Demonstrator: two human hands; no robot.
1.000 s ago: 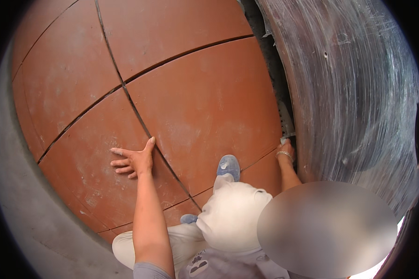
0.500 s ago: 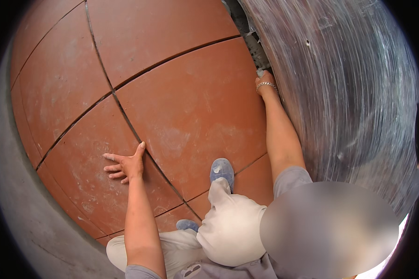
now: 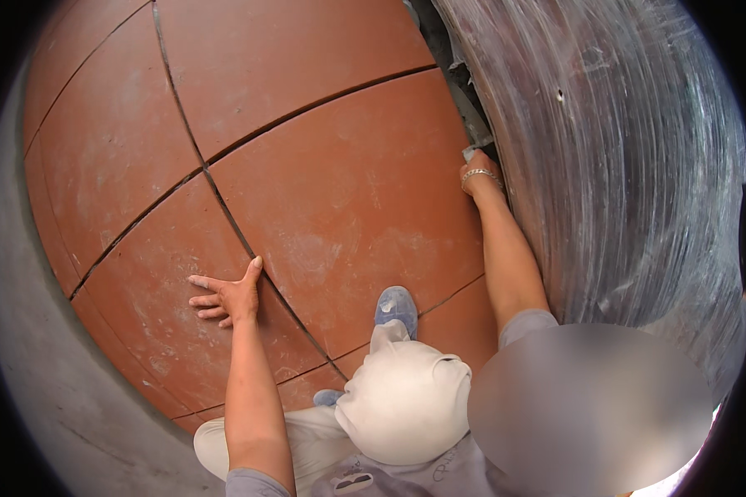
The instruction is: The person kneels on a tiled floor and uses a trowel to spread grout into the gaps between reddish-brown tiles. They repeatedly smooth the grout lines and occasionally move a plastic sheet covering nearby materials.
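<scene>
My left hand [image 3: 228, 298] rests on a reddish-brown floor tile [image 3: 174, 331], fingers spread, its thumb beside the dark joint between two tiles. At the far right, my right hand [image 3: 478, 171], with a chain bracelet at the wrist, is closed around a small object with a pale grey end [image 3: 470, 154]. Most of that object is hidden by the fingers, so its kind cannot be told. This hand is at the right edge of a large tile [image 3: 348, 199], by a narrow gap [image 3: 466, 95] with grey, rough material in it.
A large upright surface wrapped in shiny plastic film [image 3: 622, 166] stands close along the right. A grey curved edge [image 3: 25, 315] borders the tiles on the left. My blue-grey shoe [image 3: 396, 311] is on the tiles. A large blurred patch covers the lower right.
My right hand has drawn slightly toward me along the gap, still closed on the object. The left hand stays spread on its tile. The whole view has shifted a little.
</scene>
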